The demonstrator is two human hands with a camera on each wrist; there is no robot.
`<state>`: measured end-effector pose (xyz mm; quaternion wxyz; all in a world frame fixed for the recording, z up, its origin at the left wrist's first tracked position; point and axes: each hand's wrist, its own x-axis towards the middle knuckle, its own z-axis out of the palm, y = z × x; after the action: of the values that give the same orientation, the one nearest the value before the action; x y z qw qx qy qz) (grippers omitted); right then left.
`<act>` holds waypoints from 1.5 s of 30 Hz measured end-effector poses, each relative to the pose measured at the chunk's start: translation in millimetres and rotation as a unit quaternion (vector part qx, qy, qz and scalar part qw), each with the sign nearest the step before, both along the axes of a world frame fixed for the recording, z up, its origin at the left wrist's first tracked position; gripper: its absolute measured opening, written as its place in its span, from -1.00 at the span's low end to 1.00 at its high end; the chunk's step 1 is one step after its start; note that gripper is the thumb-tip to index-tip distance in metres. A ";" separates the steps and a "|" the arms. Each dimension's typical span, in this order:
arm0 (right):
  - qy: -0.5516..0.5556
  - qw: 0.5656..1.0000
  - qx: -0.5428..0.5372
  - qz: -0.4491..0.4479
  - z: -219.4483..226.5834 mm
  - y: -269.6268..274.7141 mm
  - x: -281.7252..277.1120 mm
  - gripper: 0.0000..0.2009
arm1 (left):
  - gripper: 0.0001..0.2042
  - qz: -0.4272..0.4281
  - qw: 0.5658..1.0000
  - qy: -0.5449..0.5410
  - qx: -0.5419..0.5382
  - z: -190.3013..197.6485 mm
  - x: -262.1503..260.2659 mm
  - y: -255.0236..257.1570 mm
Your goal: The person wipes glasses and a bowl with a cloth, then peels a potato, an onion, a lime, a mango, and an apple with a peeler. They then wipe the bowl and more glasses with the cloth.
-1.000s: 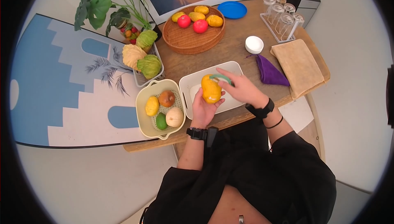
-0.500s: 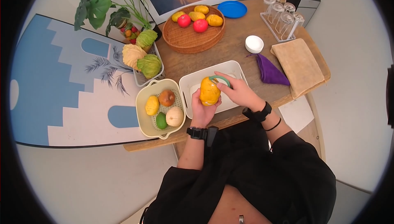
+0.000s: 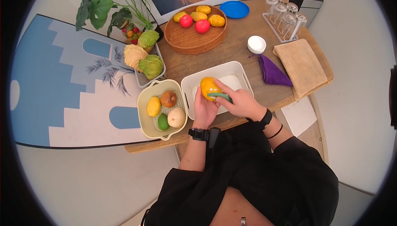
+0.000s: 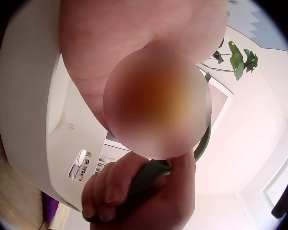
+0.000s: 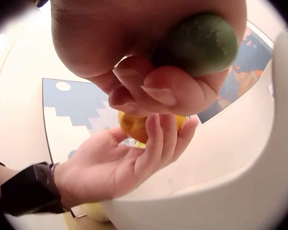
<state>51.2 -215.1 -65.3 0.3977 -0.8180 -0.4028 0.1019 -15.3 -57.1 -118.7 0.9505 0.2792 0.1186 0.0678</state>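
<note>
My left hand [image 3: 205,111] holds a yellow potato [image 3: 210,85] from below and the left, over the white basin [image 3: 188,91]. Fingers of my right hand [image 3: 247,103] curl round a green-handled peeler [image 3: 220,96], whose head lies across the near part of the potato. In the right wrist view the thick end of the peeler handle [image 5: 204,45] sticks out of my fist, and the left fingers cup the potato [image 5: 134,125]. A round blur hides the potato in the left wrist view, where the peeler handle [image 4: 149,176] shows in my right fingers.
Left of the basin stands a cream colander [image 3: 142,120] with several vegetables. Behind are a wicker basket [image 3: 178,39] of potatoes and tomatoes, and a grey basket [image 3: 159,75] of leafy heads. To the right lie white bowls [image 3: 256,44], a purple cloth [image 3: 273,72] and a tan cloth [image 3: 301,66].
The peeler has moved from the potato's top down toward its near end, and my right hand has come lower with it. My left hand has stayed about in place, still holding the potato.
</note>
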 end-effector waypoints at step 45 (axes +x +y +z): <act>0.027 0.999 0.023 -0.028 3.9 -3.5 27.1 -0.44 | -0.53 -0.054 0.998 -0.010 0.003 -10.4 -3.0 6.3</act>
<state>78.3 -218.6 -61.4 0.4295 -0.8169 -0.3708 0.1030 -18.2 -50.7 -129.1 0.9531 0.2873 0.0936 0.0194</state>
